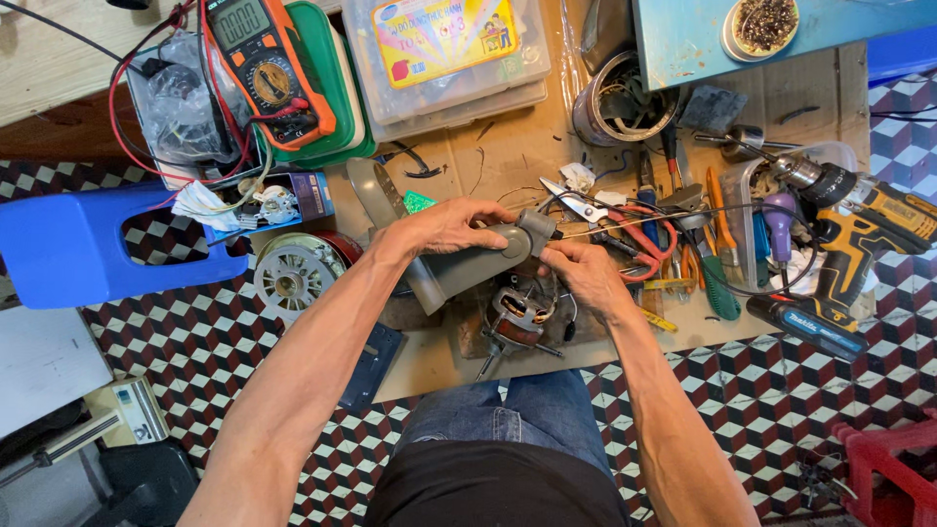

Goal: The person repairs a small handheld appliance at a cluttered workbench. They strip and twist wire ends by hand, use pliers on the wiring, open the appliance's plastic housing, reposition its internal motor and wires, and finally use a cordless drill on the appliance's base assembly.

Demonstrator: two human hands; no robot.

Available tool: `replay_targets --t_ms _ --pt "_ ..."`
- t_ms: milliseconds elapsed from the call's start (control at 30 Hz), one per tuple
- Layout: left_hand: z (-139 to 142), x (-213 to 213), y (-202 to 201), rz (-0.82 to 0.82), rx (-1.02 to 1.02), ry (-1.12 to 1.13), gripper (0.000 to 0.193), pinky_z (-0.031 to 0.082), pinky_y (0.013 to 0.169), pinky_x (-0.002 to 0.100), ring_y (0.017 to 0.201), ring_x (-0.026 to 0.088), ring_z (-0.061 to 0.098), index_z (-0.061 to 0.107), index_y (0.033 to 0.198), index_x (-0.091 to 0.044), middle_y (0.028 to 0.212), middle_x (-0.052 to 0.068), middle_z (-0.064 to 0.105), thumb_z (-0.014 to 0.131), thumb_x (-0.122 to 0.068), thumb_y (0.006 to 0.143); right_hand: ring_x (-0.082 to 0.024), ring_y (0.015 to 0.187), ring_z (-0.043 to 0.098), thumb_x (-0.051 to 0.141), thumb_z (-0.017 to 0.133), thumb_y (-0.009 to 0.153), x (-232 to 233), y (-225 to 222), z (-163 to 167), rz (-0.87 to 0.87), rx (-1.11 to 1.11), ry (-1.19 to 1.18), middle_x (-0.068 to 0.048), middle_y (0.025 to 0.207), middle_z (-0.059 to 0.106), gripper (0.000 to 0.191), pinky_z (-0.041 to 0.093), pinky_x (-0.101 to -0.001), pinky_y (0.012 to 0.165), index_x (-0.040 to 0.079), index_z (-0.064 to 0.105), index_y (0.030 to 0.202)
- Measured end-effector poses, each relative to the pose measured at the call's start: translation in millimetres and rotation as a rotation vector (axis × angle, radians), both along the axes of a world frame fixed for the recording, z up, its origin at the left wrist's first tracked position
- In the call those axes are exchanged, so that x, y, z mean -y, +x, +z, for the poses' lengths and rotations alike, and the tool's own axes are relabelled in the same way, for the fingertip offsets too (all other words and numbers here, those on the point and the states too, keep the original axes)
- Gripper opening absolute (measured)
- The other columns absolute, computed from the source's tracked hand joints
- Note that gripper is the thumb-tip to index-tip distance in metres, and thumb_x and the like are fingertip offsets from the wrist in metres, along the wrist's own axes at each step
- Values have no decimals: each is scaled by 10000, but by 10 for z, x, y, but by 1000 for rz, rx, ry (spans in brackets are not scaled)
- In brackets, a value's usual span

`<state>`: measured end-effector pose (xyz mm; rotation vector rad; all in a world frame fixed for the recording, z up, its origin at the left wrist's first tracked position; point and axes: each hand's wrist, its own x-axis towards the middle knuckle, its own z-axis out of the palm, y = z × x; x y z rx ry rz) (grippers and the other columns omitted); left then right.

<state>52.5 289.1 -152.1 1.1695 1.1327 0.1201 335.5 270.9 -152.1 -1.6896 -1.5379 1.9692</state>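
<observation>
Sitting between both hands, the grey plastic housing [468,262] is partly covered: the left hand [451,226] lies over its upper side with fingers curled around the round knuckle end, so that joint is hard to read. The right hand [582,271] closes on the small squarish end piece from the other side, fingertips pinched tight, and what they pinch there is too small to make out. A thin pale rod or wire [615,226] runs out from that end toward the right. The housing is smooth, matte and long, slanting down toward the near edge of the tabletop, held just above it near the middle.

Just below the hands lies a small motor [515,324] with copper windings and a metal shaft, half shadowed by the right wrist. Red-handled scissors [615,220] lie just past the right hand, in a tangle of pliers and screwdrivers I can't sort apart. Toward the right edge rests a yellow and black cordless drill [859,234]. At the far left corner sits an orange multimeter [264,63] with red leads, and a ribbed round motor part [295,275] overhangs the left edge, beside a blue plastic stool [88,244] on the floor.
</observation>
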Motion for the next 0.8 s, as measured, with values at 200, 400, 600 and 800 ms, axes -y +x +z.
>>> replay_targets --t_ms 200,400,600,800 --pt "11 -1 8 2 53 96 611 518 895 341 1059 179 644 633 1382 -122 1197 72 733 782 -406 862 -151 794 684 294 683 935 160 56 102 93 111 76 -67 878 768 304 536 -326 749 59 764 1109" --pt "63 -14 31 -42 17 112 608 524 879 338 1055 182 647 623 1380 -123 1205 72 731 772 -414 867 -206 768 690 229 622 954 90 -184 146 194 32 295 -140 887 747 276 538 -370 720 27 741 1101" --pt "38 -2 28 -16 13 77 609 464 770 361 903 186 584 625 1430 -133 1074 111 681 759 -432 917 -208 801 620 265 590 1044 517 28 379 -301 67 326 -133 935 687 329 476 -376 689 -31 710 1120" --pt "-37 13 81 -11 -91 54 684 491 738 350 843 192 608 614 1415 -141 977 94 699 712 -532 862 -163 799 651 435 678 899 1701 -8 377 -773 -92 -551 -95 920 700 516 532 -301 690 -29 665 1124"
